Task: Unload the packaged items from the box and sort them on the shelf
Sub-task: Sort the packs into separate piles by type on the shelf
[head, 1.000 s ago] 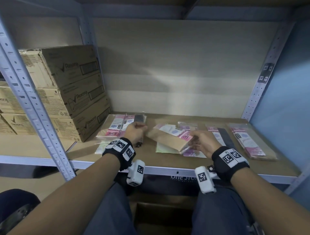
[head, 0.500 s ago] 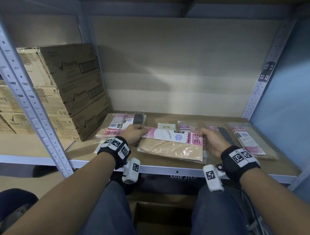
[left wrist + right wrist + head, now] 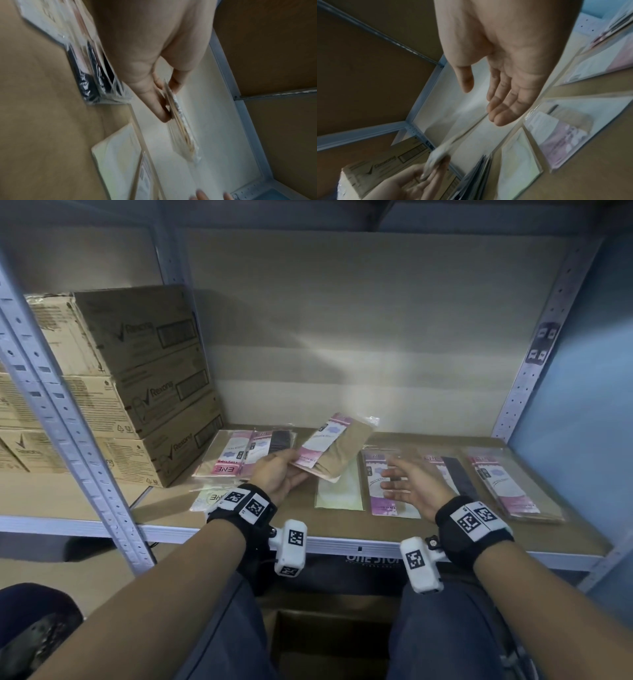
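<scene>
I see the left hand (image 3: pixel 278 474) pinching the beige stocking packet (image 3: pixel 334 448) by its near end between thumb and fingers (image 3: pixel 155 102), while the right hand (image 3: pixel 416 486) hovers beside it, fingers relaxed and empty.

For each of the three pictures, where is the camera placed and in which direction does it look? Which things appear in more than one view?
Head: on the head, facing forward and down at the shelf; both forearms, left hand and right hand show.
Left wrist: looks along the left hand, whose fingers pinch the beige packet.
Right wrist: looks along the open right palm toward the shelf's back corner.
Shared: the beige packet, the left hand and the Rexona cartons also show in the right wrist view.
</scene>
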A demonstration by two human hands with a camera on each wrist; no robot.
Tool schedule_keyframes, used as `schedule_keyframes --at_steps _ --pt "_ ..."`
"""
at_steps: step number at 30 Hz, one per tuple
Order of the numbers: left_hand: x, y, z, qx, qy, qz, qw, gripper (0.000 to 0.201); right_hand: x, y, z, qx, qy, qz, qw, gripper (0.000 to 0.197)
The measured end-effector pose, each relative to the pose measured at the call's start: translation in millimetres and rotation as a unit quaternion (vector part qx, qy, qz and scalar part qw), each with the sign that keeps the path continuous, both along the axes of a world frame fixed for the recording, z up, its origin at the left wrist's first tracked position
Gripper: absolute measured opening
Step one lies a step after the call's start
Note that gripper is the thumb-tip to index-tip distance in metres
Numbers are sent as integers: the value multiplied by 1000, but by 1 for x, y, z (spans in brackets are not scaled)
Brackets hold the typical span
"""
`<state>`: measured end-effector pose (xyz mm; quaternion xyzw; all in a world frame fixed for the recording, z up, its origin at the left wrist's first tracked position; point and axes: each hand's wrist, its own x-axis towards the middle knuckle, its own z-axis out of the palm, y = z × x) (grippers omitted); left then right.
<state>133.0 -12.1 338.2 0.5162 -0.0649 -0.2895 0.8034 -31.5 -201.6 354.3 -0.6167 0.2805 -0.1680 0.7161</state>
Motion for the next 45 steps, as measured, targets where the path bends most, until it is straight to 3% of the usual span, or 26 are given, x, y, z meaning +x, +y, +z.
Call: schedule_keyframes --at_steps 3,10,25,31,35,39,45 --pt "-12 -9 -7 -24 29 6 999 33 10 17 -2 -3 -1 18 1000 19" --pt "-34 -28 -16 -28 17 -12 999 27 20 27 -13 0 -27 -33 999 26" --pt "-71 -97 -16 90 -95 -56 990 27 -26 -31 -18 -74 -18 -131 988 9" --pt "-103 -147 -20 165 -189 -66 966 33 -58 -69 -36 -169 37 -179 968 33" --pt "-132 -184 -22 214 -270 -80 935 50 -88 -98 -41 -224 57 -227 946 32" --pt "-160 -218 -25 225 -324 -124 910 33 -116 -125 -42 -258 83 -284 920 30" --pt "-194 -260 -32 245 -382 -164 876 32 -151 -164 -57 -270 101 -328 899 27"
